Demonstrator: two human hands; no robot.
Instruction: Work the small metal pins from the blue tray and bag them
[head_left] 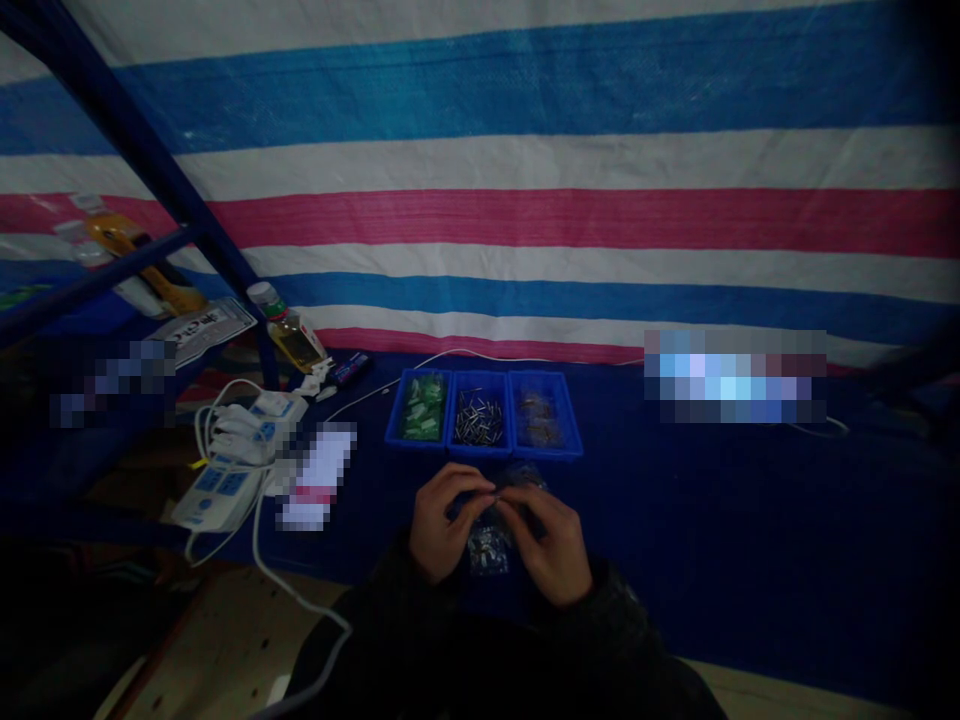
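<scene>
My left hand [448, 515] and my right hand [550, 540] meet fingertip to fingertip over the table. Thumb and forefinger of each are pinched together, and whatever sits between them is too small to name. Below and between the hands lies a clear plastic bag [489, 552] with small shiny pieces. Just beyond are three blue bins side by side: the left bin [393, 432] holds green-looking small packets [424, 408], the middle bin [480, 452] metal screw-like pins [478, 420], the right bin [574, 430] small brownish pieces [538, 418] I cannot make out.
To the left, a white power strip [217, 495] with plugs and cables lies near a blurred-out phone-like panel [319, 478]. Behind it stands a drink bottle [292, 335]. A blurred bright screen [735, 377] is at back right. Blue frame bars [142, 130] cross the left; a striped tarp [525, 220] hangs behind.
</scene>
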